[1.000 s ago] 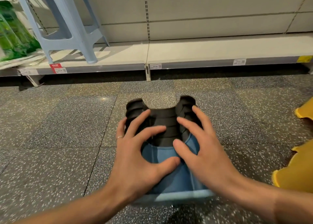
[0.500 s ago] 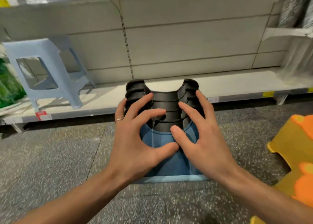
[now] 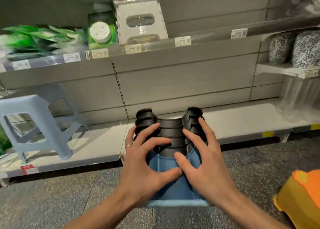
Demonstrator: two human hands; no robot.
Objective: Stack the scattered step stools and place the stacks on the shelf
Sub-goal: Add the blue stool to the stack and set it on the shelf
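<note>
A stack of step stools (image 3: pixel 173 130), several black ones nested on a blue one, is held in front of me above the floor, just before the bottom shelf (image 3: pixel 233 123). My left hand (image 3: pixel 147 161) grips its left side, fingers spread over the black stools and the thumb on the blue one. My right hand (image 3: pixel 202 159) grips the right side the same way. The stack lies tilted with its black feet pointing toward the shelf.
A pale blue tall stool (image 3: pixel 34 124) stands on the bottom shelf at left. A yellow and orange step stool (image 3: pixel 301 195) sits on the floor at right. The upper shelf (image 3: pixel 155 53) carries a grey folding stool (image 3: pixel 140 22) and green packages (image 3: pixel 39 39). Speckled floor (image 3: pixel 52 202) lies below.
The stack has risen off the floor in both hands and moved toward the shelf. My view has tilted upward, bringing the upper shelf into sight.
</note>
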